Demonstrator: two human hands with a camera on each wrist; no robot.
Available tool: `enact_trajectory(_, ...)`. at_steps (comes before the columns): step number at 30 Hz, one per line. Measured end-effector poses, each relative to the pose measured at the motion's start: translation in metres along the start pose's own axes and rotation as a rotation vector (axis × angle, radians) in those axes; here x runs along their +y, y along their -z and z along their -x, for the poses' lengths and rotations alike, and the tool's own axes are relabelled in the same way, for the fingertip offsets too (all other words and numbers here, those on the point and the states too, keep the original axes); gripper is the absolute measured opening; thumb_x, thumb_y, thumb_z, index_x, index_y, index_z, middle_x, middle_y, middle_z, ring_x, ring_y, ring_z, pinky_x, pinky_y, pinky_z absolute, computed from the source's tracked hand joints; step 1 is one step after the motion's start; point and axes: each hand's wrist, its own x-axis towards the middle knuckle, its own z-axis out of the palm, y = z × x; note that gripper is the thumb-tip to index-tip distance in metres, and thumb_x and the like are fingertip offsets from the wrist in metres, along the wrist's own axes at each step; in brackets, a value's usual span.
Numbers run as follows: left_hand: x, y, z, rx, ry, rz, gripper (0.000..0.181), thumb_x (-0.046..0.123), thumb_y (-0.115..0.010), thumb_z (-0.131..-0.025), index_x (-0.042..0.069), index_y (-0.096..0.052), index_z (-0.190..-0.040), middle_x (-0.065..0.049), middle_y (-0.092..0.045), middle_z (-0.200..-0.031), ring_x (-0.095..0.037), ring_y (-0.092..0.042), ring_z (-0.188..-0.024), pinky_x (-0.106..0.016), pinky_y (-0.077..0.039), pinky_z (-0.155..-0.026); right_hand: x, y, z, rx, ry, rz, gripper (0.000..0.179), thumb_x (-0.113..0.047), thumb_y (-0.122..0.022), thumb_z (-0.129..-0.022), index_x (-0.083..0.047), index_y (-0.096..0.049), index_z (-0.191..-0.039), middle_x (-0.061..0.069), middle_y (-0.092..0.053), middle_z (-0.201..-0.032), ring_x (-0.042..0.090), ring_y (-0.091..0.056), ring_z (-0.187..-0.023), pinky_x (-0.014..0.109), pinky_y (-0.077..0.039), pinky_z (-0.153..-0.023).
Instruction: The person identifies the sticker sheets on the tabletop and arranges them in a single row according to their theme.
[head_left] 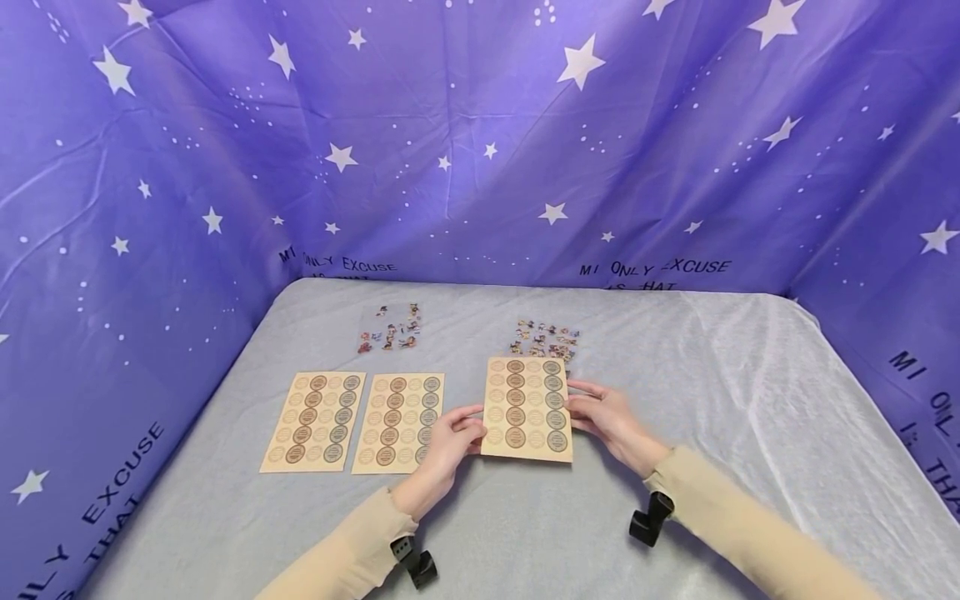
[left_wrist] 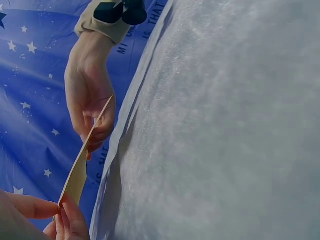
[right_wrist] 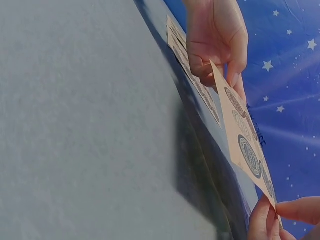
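Note:
A tan sticker sheet (head_left: 527,410) printed with rows of round seals is held up above the table by both hands. My left hand (head_left: 448,446) pinches its left edge between thumb and fingers. On the opposite edge my right hand (head_left: 611,417) pinches it the same way. Seen from the left wrist, the sheet (left_wrist: 80,167) stands nearly edge-on between the two hands. In the right wrist view its printed face (right_wrist: 245,135) shows brown and dark round seals, with a gap of shadow under it.
Two similar sheets lie side by side at the left, the outer one (head_left: 313,422) and the inner one (head_left: 397,417), which the left hand partly overlaps. Farther back are two clear sheets of small colourful figures, one at left (head_left: 391,329) and one (head_left: 547,335) partly behind the held sheet.

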Motion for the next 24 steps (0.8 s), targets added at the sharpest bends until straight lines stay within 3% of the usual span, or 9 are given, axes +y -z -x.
enact_trajectory(7,-0.002,0.011,0.005,0.001,-0.012,-0.007,0.040,-0.007,-0.053,-0.074,-0.011,-0.051,-0.114,0.001,-0.058,-0.072,-0.006,-0.053,-0.058,-0.019,-0.048,-0.053,0.005,-0.010,0.001,-0.010,0.005,0.020,0.054,0.010,-0.052,-0.079,0.008,-0.035,-0.130,0.008,-0.066,-0.089,0.012,-0.062,-0.074,0.029,-0.052,-0.072)
enact_trajectory(14,-0.002,0.022,0.008,0.019,0.016,-0.016,0.040,-0.007,-0.053,-0.075,-0.009,-0.051,-0.115,0.003,-0.057,-0.071,-0.006,-0.054,-0.059,-0.021,-0.049,-0.054,0.010,-0.021,0.000,-0.024,0.011,0.034,0.053,0.009,-0.054,-0.078,0.008,-0.037,-0.128,0.014,-0.064,-0.094,0.015,-0.062,-0.075,0.031,-0.052,-0.072)
enact_trajectory(24,-0.003,0.036,0.012,0.037,0.026,-0.039,0.041,-0.007,-0.054,-0.076,-0.009,-0.050,-0.116,0.003,-0.056,-0.070,-0.006,-0.053,-0.059,-0.020,-0.048,-0.053,0.017,-0.035,-0.003,-0.048,0.018,0.036,0.051,0.012,-0.052,-0.077,0.009,-0.039,-0.127,0.014,-0.064,-0.089,0.018,-0.062,-0.074,0.035,-0.052,-0.073)
